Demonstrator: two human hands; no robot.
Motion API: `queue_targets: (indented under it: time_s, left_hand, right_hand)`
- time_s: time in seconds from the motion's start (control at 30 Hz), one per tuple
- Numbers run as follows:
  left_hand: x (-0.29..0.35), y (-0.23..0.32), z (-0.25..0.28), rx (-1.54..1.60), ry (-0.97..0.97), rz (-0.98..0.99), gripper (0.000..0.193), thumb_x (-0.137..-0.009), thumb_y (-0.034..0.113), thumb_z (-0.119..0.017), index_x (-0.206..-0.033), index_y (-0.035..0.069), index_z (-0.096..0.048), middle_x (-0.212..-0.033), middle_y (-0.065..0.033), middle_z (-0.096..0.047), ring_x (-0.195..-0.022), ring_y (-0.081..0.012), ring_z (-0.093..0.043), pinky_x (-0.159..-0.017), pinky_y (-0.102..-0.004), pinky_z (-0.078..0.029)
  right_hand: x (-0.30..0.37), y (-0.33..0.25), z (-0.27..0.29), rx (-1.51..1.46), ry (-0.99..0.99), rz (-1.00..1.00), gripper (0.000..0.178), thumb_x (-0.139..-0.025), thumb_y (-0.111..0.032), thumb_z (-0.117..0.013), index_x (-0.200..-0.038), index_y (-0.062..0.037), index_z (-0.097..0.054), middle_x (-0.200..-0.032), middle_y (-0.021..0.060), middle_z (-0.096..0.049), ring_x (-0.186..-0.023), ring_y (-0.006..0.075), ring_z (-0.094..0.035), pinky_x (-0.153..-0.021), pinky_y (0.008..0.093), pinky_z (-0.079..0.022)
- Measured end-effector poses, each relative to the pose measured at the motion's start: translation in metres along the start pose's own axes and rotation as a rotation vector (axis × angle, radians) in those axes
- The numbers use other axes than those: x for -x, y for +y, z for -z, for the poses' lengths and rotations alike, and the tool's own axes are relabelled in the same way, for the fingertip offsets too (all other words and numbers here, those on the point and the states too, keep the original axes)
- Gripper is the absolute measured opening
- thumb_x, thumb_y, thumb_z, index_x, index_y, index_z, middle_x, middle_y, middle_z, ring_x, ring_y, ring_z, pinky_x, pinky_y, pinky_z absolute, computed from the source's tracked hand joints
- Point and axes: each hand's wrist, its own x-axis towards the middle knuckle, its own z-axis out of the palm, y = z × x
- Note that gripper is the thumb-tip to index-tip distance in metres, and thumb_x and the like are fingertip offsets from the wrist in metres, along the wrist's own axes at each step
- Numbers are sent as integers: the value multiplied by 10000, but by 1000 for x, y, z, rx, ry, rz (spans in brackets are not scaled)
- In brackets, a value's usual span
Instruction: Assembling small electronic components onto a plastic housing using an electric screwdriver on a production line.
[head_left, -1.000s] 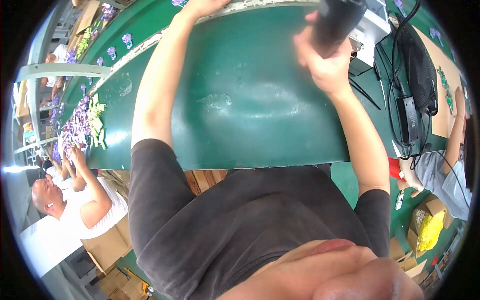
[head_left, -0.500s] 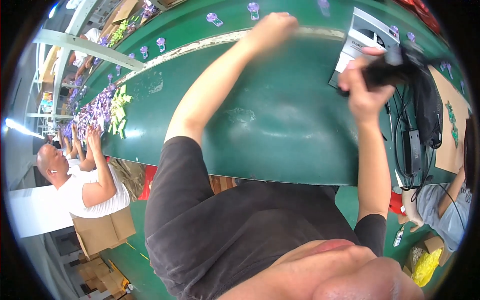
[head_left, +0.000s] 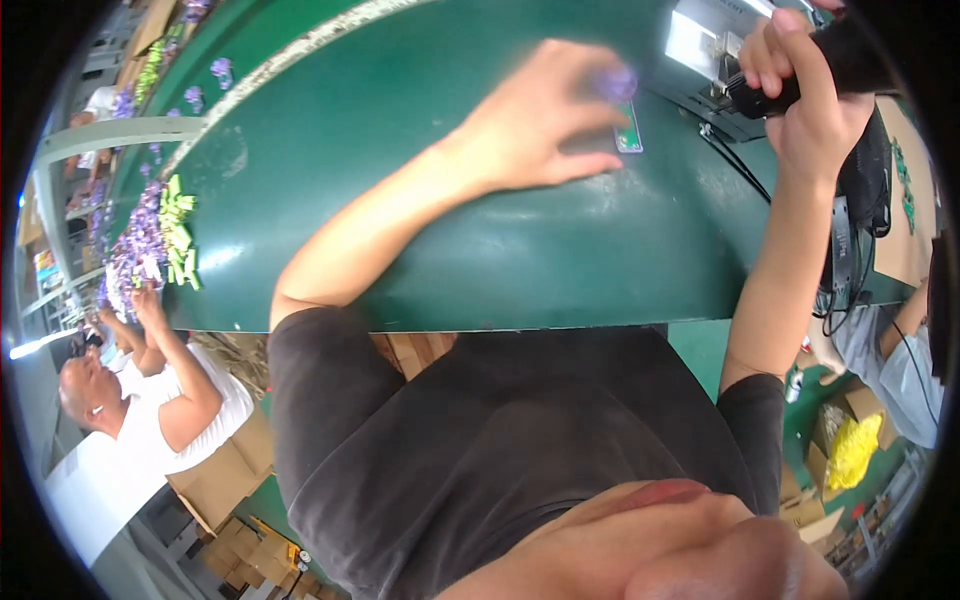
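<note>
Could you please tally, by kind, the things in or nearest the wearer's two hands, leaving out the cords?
Purple-and-green part at the left hand: 1
Black tool in the right hand: 1
Grey-and-white boxy device beside the right hand: 1
Total: 3

The left hand (head_left: 545, 120), half a second ago at the pale strip (head_left: 310, 45) along the far edge, has come back over the worktop (head_left: 560, 270), its fingers now spread and blurred around a purple-and-green piece (head_left: 628, 130) that was not on this part of the surface before. The right hand (head_left: 815, 110) has carried the black tool (head_left: 850, 65) from in front of the box (head_left: 692, 42) to its right side, and the tool, blurred earlier, now shows more sharply.
</note>
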Motion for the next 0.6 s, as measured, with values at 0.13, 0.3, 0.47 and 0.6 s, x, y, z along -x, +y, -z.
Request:
queue_targets:
  time_s: [0.13,0.3,0.47,0.6]
  left_hand:
    - [15,-11,-10,106,-86,67,407,-729,330,-914,-1070,145,-792,-1511,-163,-507,-1374,-396,-498,-1115,-489,-454]
    - [12,-3,-8,-213,-135,-109,299,-797,230,-847,-973,25,-718,-1505,-333,-445,-1334,-481,-524,-1107,-472,-468]
    - [12,-4,-12,312,-94,37,213,-779,145,-844,-889,9,-721,-1467,-330,-477,-1300,-479,-546,-1078,-461,-487]
    - [11,-3,-13,318,-97,38,188,-777,133,-838,-854,7,-722,-1456,-336,-481,-1293,-476,-550,-1078,-459,-485]
  right_hand:
    - [22,18,-5,5,29,-110,423,-974,-63,-581,-1352,-77,-393,-613,-7,-421,-425,103,-408,-439,258,-404]
    - [35,40,-5,-33,-111,62,425,-995,-83,-566,-1378,-92,-383,-640,-15,-433,-441,96,-417,-454,251,-415]
    - [41,56,7,-56,-299,75,422,-1003,-86,-560,-1382,-109,-374,-652,-21,-447,-455,94,-433,-474,255,-429]
    - [43,62,4,-64,-298,64,430,-1001,-81,-569,-1378,-116,-364,-650,-16,-443,-462,96,-445,-491,260,-435]
